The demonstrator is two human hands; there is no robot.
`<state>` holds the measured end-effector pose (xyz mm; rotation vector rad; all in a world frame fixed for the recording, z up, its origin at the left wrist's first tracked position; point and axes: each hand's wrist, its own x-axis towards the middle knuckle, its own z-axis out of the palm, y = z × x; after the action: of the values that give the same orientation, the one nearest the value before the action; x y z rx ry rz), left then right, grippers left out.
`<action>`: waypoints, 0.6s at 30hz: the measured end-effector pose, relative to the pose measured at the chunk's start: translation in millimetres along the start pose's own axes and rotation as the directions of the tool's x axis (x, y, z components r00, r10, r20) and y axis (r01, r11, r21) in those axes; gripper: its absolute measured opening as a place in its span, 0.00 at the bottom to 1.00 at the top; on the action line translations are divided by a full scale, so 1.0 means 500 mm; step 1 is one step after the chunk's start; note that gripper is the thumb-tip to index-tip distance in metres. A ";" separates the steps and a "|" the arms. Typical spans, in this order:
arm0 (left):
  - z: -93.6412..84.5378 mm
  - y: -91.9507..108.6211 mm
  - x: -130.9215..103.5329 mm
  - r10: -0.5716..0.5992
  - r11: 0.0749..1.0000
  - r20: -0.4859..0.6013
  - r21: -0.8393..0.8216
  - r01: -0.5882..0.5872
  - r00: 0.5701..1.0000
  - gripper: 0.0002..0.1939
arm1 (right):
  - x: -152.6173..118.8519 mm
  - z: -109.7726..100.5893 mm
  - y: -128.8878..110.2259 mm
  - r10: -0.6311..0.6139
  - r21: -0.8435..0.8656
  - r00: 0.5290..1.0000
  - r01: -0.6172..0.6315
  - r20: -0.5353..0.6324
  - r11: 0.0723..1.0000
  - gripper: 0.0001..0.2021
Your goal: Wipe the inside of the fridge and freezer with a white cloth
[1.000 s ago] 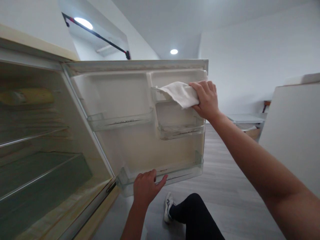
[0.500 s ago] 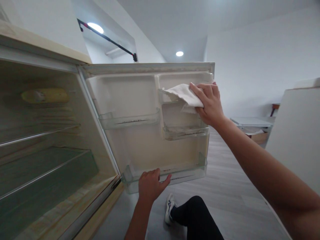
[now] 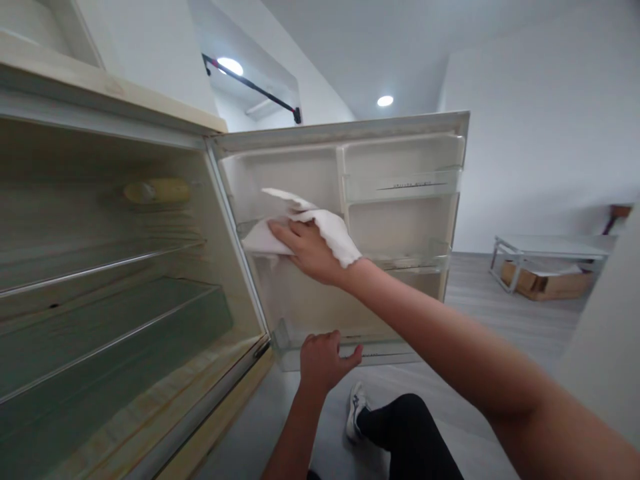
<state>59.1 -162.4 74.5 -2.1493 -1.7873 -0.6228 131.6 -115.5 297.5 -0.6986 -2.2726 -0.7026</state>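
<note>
A fridge door [image 3: 300, 300] stands swung open, its inner side with clear shelves facing me. My right hand [image 3: 313, 250] holds a white cloth [image 3: 333, 233] against the middle-left door shelf; the cloth hides most of that shelf. Lower down, my left hand [image 3: 325, 360] rests at the bottom door shelf [image 3: 385, 350], fingers curled over its front edge and thumb out to the right. Stains show on the cream fridge interior [image 3: 215, 193] at the left.
Glass shelves [image 3: 100, 267] and a yellowish light cover [image 3: 157, 191] are inside the fridge. At the right stands a low table [image 3: 555, 245] with a cardboard box [image 3: 555, 283] under it. My shoe [image 3: 357, 408] is on the floor below the door.
My right hand and the cloth have moved from the upper right door shelf left and down to the left one. The left hand stays at the bottom shelf. The view has shifted.
</note>
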 end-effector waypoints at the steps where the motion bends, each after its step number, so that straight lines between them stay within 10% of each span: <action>1: -0.001 0.000 -0.001 -0.004 1.000 -0.002 0.006 0.004 1.000 0.23 | 0.021 0.009 -0.020 0.020 -0.009 1.000 -0.020 0.017 1.000 0.23; 9: -0.008 -0.004 -0.003 0.006 1.000 0.018 -0.013 -0.006 1.000 0.23 | 0.063 -0.003 -0.080 0.021 -0.074 1.000 -0.020 0.017 0.997 0.24; 18: -0.003 -0.014 -0.007 0.059 0.998 -0.043 0.003 -0.059 0.997 0.24 | 0.000 -0.013 -0.019 -0.080 -0.184 0.996 0.083 0.027 0.979 0.28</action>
<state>51.6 -164.8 73.8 -2.1623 -1.6945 -0.6485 128.2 -126.2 299.0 -0.7040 -2.2837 -0.9600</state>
